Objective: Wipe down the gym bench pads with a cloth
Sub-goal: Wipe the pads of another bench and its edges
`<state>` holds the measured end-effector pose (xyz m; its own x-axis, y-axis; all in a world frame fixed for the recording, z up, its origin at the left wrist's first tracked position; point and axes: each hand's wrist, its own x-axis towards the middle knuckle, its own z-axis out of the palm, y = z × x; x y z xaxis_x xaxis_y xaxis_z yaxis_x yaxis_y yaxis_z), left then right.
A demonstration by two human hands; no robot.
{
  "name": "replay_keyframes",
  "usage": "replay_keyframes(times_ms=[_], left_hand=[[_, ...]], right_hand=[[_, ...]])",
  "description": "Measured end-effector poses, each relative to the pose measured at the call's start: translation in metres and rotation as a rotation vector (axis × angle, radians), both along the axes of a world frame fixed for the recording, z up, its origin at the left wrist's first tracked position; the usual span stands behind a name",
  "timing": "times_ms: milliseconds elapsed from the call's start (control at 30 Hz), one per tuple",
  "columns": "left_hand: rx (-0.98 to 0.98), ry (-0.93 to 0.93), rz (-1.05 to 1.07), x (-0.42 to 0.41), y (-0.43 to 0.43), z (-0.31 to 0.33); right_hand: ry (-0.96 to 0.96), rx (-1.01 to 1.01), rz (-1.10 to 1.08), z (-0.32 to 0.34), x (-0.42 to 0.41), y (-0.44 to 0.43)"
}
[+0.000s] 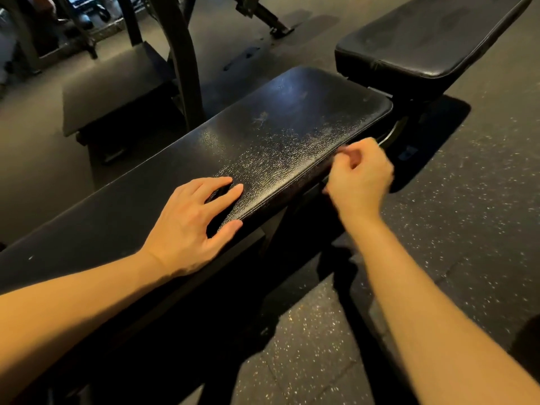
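The long black bench pad (280, 133) runs from lower left to upper right, its far half shiny and cracked with pale scuffs. My left hand (193, 223) lies flat on the pad, fingers spread, where the shiny part meets a duller, matte stretch nearer me. My right hand (359, 176) is at the pad's right side edge, blurred, with fingers curled and thumb tip near the seam. I see nothing held in it. No cloth shows plainly; I cannot tell whether the matte stretch is a dark cloth. A second black pad (432, 39) sits at the upper right.
Speckled rubber floor (467, 229) spreads to the right and below. A dark machine frame with a curved post (184, 54) and a flat platform (117, 89) stands to the left behind the bench. More equipment legs (263, 16) cross the floor at the top.
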<state>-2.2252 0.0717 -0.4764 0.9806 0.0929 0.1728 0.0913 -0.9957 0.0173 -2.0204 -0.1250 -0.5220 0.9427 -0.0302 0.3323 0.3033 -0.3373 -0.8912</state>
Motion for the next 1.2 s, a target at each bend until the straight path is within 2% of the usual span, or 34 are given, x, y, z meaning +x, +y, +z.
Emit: replay_keyframes(times_ms=[100, 233, 367, 433, 467, 533, 600, 667, 733, 800, 867, 967, 1033, 1133, 1200], left_hand=[[0.0, 0.002, 0.002, -0.002, 0.0, 0.0], [0.005, 0.002, 0.008, -0.001, -0.002, 0.002], [0.004, 0.008, 0.013, -0.001, -0.003, 0.001], [0.002, 0.003, 0.01, -0.002, -0.003, 0.001], [0.001, -0.001, 0.012, -0.002, -0.003, 0.001], [0.006, -0.003, 0.014, -0.003, -0.002, 0.001], [0.008, -0.004, 0.01, -0.001, -0.003, 0.0], [0.008, 0.0, 0.011, 0.0, -0.003, 0.0], [0.011, 0.006, 0.016, 0.0, -0.002, -0.001], [0.005, 0.01, 0.019, -0.001, -0.002, 0.0], [0.01, 0.008, 0.018, -0.001, -0.002, 0.0], [0.003, 0.001, 0.019, -0.002, -0.002, 0.0], [0.006, -0.004, 0.016, -0.001, -0.002, 0.0], [0.012, -0.004, 0.016, -0.001, -0.001, 0.0], [0.013, -0.001, 0.014, -0.002, -0.002, 0.0]], right_hand=[[0.062, 0.091, -0.074, -0.003, 0.011, -0.001], [-0.006, 0.069, 0.178, -0.017, -0.05, 0.012], [0.101, 0.056, -0.084, -0.005, 0.029, -0.007], [0.133, 0.086, -0.134, -0.005, 0.036, -0.009], [0.111, 0.096, -0.111, -0.008, 0.02, -0.003], [0.028, 0.075, 0.069, -0.018, -0.025, 0.008], [-0.052, 0.031, 0.177, -0.024, -0.034, 0.004], [-0.011, 0.007, 0.038, -0.016, 0.009, -0.003], [0.121, -0.004, -0.138, -0.004, 0.05, -0.01], [0.164, 0.059, -0.188, -0.006, 0.045, -0.005], [0.051, 0.103, -0.061, -0.011, -0.006, 0.011], [-0.147, 0.013, 0.251, -0.022, -0.053, 0.014], [-0.154, 0.012, 0.17, -0.017, -0.017, 0.006], [0.062, 0.035, -0.096, -0.001, 0.049, -0.01], [0.132, 0.081, -0.151, 0.0, 0.044, -0.006]])
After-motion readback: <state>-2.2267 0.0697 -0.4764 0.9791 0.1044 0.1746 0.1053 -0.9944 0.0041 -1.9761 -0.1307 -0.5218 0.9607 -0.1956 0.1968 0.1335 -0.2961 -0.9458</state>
